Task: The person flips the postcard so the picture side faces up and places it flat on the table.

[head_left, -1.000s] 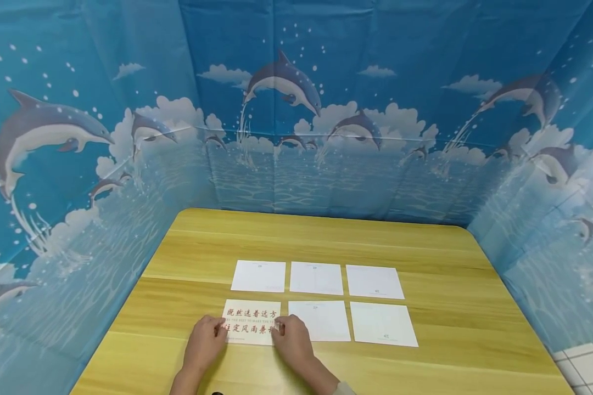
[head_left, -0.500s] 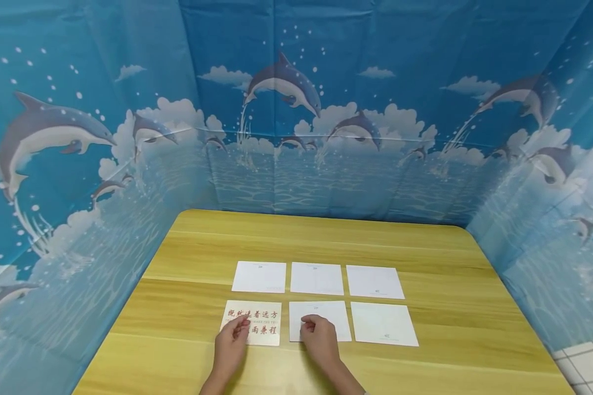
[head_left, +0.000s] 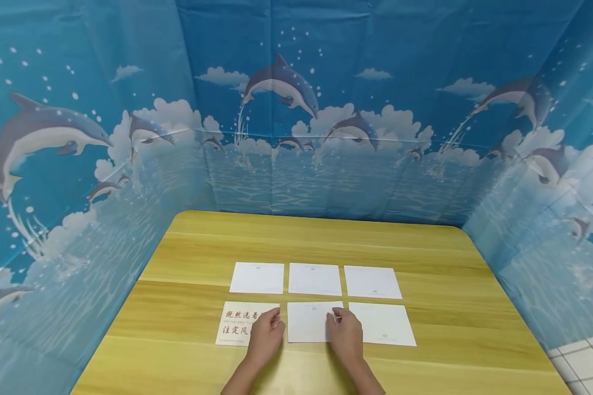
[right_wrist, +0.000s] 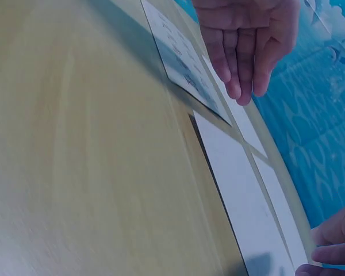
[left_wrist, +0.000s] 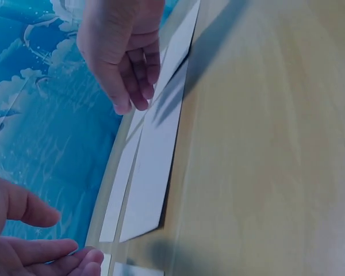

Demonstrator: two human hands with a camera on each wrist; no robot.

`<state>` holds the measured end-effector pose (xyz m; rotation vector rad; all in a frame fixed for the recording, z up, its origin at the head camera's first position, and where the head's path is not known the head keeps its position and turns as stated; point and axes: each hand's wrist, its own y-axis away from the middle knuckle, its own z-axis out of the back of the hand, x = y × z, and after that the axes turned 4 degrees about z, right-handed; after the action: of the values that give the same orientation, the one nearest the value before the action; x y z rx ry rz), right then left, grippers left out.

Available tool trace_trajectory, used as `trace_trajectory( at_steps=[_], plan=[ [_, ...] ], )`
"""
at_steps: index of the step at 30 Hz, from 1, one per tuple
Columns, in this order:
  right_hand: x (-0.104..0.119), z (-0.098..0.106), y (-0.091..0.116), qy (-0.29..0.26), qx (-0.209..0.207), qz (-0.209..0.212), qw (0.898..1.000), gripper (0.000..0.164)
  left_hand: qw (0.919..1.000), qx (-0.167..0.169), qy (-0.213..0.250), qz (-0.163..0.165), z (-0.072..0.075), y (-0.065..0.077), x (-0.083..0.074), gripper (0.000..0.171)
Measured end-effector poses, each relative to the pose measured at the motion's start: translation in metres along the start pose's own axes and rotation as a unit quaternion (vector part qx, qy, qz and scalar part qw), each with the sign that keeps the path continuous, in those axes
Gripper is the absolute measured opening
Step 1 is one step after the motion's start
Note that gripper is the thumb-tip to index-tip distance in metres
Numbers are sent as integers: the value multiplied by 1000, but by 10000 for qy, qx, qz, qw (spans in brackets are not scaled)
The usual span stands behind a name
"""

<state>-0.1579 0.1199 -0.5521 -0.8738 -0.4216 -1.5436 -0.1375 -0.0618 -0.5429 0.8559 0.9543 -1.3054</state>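
In the head view, my left hand (head_left: 266, 337) hovers over the right part of a postcard with red Chinese characters (head_left: 234, 323). My right hand (head_left: 346, 336) is above the right edge of the front middle white card (head_left: 307, 323). That card lies between the two hands; the wrist views show it flat, with the fingers apart from it. Loosely bent fingers of the left hand (left_wrist: 40, 236) have a gap to the thumb in the left wrist view. Relaxed fingers and nothing held mark the right hand (right_wrist: 336, 241) in the right wrist view.
A white card (head_left: 384, 325) lies front right. Behind stand in a row a left card (head_left: 257, 278), a middle card (head_left: 315, 280) and a right card (head_left: 373, 282), all flat on the wooden table (head_left: 425, 373). A dolphin-print curtain (head_left: 296, 181) hangs around the table.
Both hands first held the sides of the red-lettered postcard. They let go of it and moved right, to either side of the front middle card. The cards look unmoved.
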Motion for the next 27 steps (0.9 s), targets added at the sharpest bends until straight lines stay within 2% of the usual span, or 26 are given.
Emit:
trace_trajectory(
  at_steps=[5, 10, 14, 17, 19, 23, 26, 27],
  plan=[
    [-10, 6, -5, 130, 14, -73, 9999, 22, 9997, 178, -183, -28, -9, -3, -4, 36],
    [-13, 9, -6, 185, 113, -42, 9998, 24, 9985, 101, -538, -8, -15, -4, -2, 37],
    [-14, 9, -6, 221, 27, 10, 9998, 22, 9966, 110, -818, -3, -17, -5, -1, 5],
    [-15, 10, -6, 279, -7, 45, 9996, 22, 9963, 156, -840, 8, -18, -6, -1, 28],
    [-15, 10, -6, 299, 29, 48, 9995, 22, 9964, 128, -840, -37, -18, -6, 0, 32],
    [-15, 11, -6, 278, 93, 51, 9996, 20, 9961, 135, -875, -58, -18, -7, 0, 28],
    [-15, 11, -5, 208, 78, 31, 9997, 19, 9960, 109, -878, -118, -19, -5, 1, 7],
    [-15, 10, -5, 183, 66, 17, 9998, 19, 9961, 99, -874, -113, -19, -5, 1, 13]
  ],
)
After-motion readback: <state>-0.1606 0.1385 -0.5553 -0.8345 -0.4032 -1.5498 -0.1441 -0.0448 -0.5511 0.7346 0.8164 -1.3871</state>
